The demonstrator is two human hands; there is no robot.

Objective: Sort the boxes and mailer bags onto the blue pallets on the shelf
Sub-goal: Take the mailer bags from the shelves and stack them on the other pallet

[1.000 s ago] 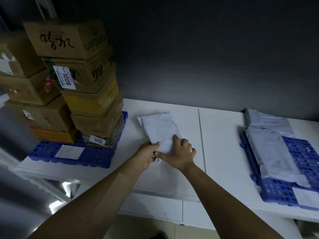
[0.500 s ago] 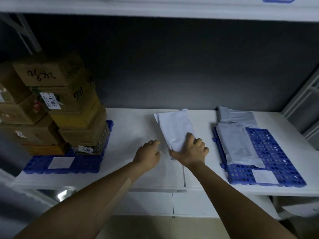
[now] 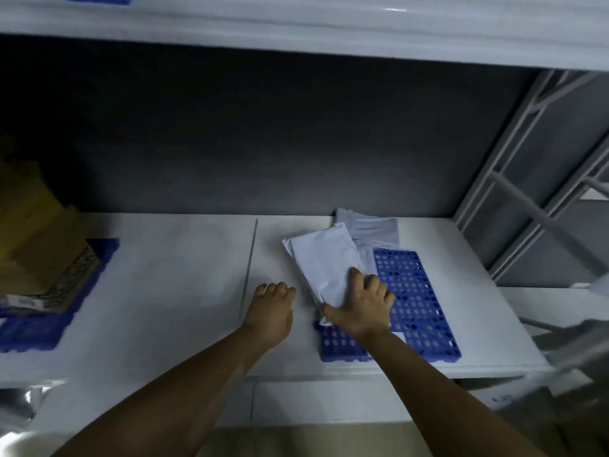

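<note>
A white mailer bag [image 3: 324,262] lies slanted over the left part of the right blue pallet [image 3: 412,291], overlapping the grey mailer bags [image 3: 372,229] stacked at the pallet's back. My right hand [image 3: 362,308] grips the bag's near end, fingers curled over its top and thumb at its near corner. My left hand [image 3: 272,308] rests on the white shelf [image 3: 181,275] just left of the pallet, its fingers loosely curled and holding nothing. At the far left, blurred, a stack of cardboard boxes [image 3: 36,245] stands on the left blue pallet [image 3: 33,328].
The shelf above [image 3: 296,28] overhangs close overhead. A dark back wall closes the bay. A white metal upright with cross braces [image 3: 527,192] bounds the right side. Bare shelf surface lies between the two pallets.
My right hand has moved the white mailer bag rightward from the middle of the shelf onto the right pallet. My left hand let go of it and trails behind. The view has swung right.
</note>
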